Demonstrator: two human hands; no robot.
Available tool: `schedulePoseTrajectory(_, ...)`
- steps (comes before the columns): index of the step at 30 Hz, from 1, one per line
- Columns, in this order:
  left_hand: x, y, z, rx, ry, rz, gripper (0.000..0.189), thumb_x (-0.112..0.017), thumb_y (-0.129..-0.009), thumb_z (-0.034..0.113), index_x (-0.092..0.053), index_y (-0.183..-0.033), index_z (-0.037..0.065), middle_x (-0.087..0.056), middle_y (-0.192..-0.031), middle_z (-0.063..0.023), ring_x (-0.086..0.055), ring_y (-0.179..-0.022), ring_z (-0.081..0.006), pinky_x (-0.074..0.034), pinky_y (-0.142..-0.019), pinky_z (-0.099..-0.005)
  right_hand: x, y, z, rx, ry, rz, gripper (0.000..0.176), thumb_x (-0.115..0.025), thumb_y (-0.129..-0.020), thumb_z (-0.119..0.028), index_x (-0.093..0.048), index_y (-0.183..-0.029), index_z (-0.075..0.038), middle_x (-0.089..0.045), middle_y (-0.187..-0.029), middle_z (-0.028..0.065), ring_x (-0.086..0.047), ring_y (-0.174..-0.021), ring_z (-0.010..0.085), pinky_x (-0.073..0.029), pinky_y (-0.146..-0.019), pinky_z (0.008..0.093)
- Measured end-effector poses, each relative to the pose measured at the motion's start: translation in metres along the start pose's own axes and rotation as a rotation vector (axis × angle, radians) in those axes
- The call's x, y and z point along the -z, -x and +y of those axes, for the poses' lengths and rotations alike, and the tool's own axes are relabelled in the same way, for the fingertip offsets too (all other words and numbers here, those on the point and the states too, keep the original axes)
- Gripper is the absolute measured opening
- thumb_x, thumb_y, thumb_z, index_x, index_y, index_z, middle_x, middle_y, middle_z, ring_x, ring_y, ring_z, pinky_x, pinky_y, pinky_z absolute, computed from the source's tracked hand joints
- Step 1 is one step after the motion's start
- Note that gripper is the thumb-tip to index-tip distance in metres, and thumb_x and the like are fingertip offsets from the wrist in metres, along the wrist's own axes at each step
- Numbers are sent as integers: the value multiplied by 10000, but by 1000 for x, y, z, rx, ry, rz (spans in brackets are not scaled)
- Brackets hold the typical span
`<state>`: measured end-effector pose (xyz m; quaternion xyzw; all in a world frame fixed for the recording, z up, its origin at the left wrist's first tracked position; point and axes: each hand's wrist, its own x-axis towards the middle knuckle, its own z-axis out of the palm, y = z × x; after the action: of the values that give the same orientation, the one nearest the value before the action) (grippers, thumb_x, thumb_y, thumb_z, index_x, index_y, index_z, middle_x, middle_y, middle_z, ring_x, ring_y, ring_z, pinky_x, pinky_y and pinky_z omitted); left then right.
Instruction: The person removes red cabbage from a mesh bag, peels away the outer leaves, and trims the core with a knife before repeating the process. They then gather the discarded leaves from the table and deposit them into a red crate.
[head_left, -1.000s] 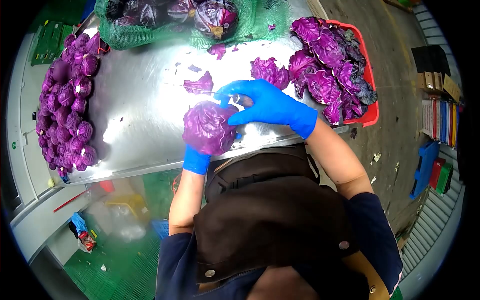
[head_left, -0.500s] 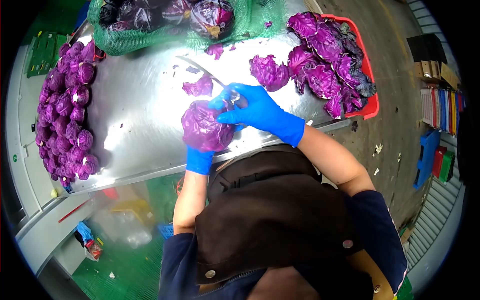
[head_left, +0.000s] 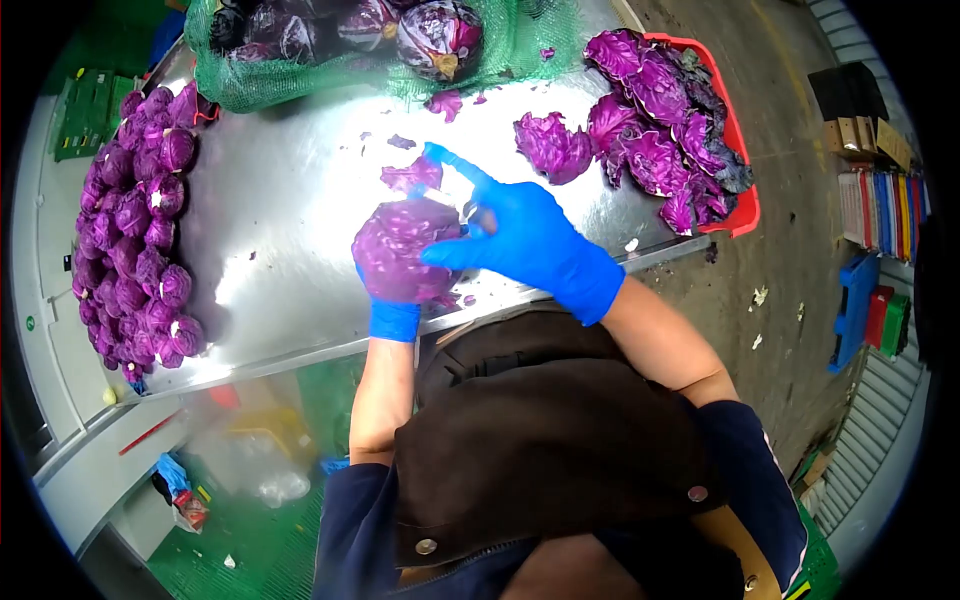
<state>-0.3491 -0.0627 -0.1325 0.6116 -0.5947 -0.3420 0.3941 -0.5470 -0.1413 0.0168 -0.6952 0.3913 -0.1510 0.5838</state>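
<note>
Near edge of the steel table (head_left: 280,230): left hand (head_left: 392,318) cups the red cabbage head (head_left: 400,250) from below. Its fingers are closed around the head and mostly hidden under it. The head sits just above the table, close to the person's apron.

Right hand (head_left: 525,240) lies against the head's right side. Thumb and lower fingers are curled on what looks like a knife (head_left: 482,216); only a dark bit of handle shows. The index finger is out straight, pointing at the loose leaf (head_left: 412,178) just beyond the head.

My read is outer-leaf trimming. To do it well:
- keep the head braced in the left palm, fingertips clear of the cut line
- cut shallow at the stem base, edge facing away from the holding hand
- turn the head, not the knife wrist
- drop leaves clear of the head

Further out: more leaves (head_left: 553,147), a red crate (head_left: 742,200) full of them on the right, a heap of small trimmed heads (head_left: 135,230) on the left, and a green net sack (head_left: 300,70) of heads at the back.

Versus half a second ago: the blade was plain then, angled out over the table; I can't make it out now. The index finger was curled and is now extended. The head has barely moved.
</note>
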Motion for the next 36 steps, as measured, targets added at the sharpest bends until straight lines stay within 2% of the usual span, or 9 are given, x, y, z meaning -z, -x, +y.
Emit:
schedulePoseTrajectory(4, 2, 1, -23, -56, -278, 74, 311, -583, -858, 209, -618, -1142, 87, -634, -1119, -100, -601, -1035, -265, -470, -900, -367, -39, -26, 47, 298, -212, 262, 383, -676, -876, -192, -563, -1223, -76, -619, -784, 51, -614, -755, 126, -513, -712, 289)
schedulePoseTrajectory(11, 15, 12, -11, -261, -798, 69, 432, -580, -920, 282, -512, -1324, 144, -536, -1320, -69, -511, -1211, -234, -425, -1008, -384, -30, -3, 33, 134, -820, 298, 226, -596, -882, -23, -581, -1108, -18, -653, -957, 75, -592, -685, 86, -487, -588, 218)
schedulePoseTrajectory(15, 24, 17, -51, 7, -241, -8, 434, -552, -919, 169, -467, -1328, 52, -558, -1282, -140, -511, -1225, -264, -393, -1059, -378, 26, -2, 25, -60, -665, 442, 295, -574, -892, -18, -564, -1187, -3, -677, -806, 76, -588, -621, 76, -473, -527, 204)
schedulePoseTrajectory(18, 21, 7, -71, 219, 1386, 318, 435, -459, -974, 195, -400, -1383, 58, -488, -1364, -152, -460, -1285, -238, -326, -1114, -364, -40, -33, 77, 65, -479, 429, 566, -707, -840, -121, -485, -1358, -74, -672, -964, 53, -600, -800, 86, -518, -732, 241)
schedulePoseTrajectory(22, 39, 3, -74, -87, -384, 72, 483, -417, -998, 296, -344, -1426, 83, -418, -1431, -134, -401, -1328, -225, -254, -1147, -338, -92, -34, 24, 203, -197, 345, 718, -810, -755, -189, -472, -1379, -81, -599, -1190, 53, -568, -896, 87, -493, -810, 247)
schedulePoseTrajectory(25, 35, -15, -63, 345, 986, 306, 487, -414, -998, 326, -359, -1418, 86, -448, -1402, -130, -455, -1266, -259, -357, -1077, -397, -103, -51, 32, 211, -131, 428, 642, -823, -741, -189, -533, -1297, -50, -623, -1126, 56, -581, -943, 115, -504, -842, 276)
schedulePoseTrajectory(27, 32, -23, -78, 120, 1461, 85, 483, -425, -994, 337, -383, -1402, 83, -469, -1374, -130, -484, -1225, -291, -417, -1023, -442, -99, -61, 36, 107, -267, 366, 533, -801, -752, -269, -569, -1169, -31, -621, -1060, 92, -626, -932, 188, -498, -840, 311)
schedulePoseTrajectory(32, 40, -19, -73, -19, -361, 111, 537, -537, -911, 408, -453, -1377, 155, -509, -1360, -40, -473, -1248, -216, -315, -1095, -347, -91, -73, 24, -53, -435, 301, 407, -779, -788, -202, -620, -1124, -34, -627, -900, 7, -589, -826, 98, -476, -808, 259)
schedulePoseTrajectory(36, 50, -10, -62, 107, -283, 131, 499, -465, -967, 356, -404, -1412, 136, -444, -1414, -56, -392, -1318, -237, -243, -1151, -401, -88, -74, 10, -242, -431, 145, 259, -750, -802, -210, -669, -1001, -66, -623, -801, -3, -577, -738, 82, -486, -699, 254)
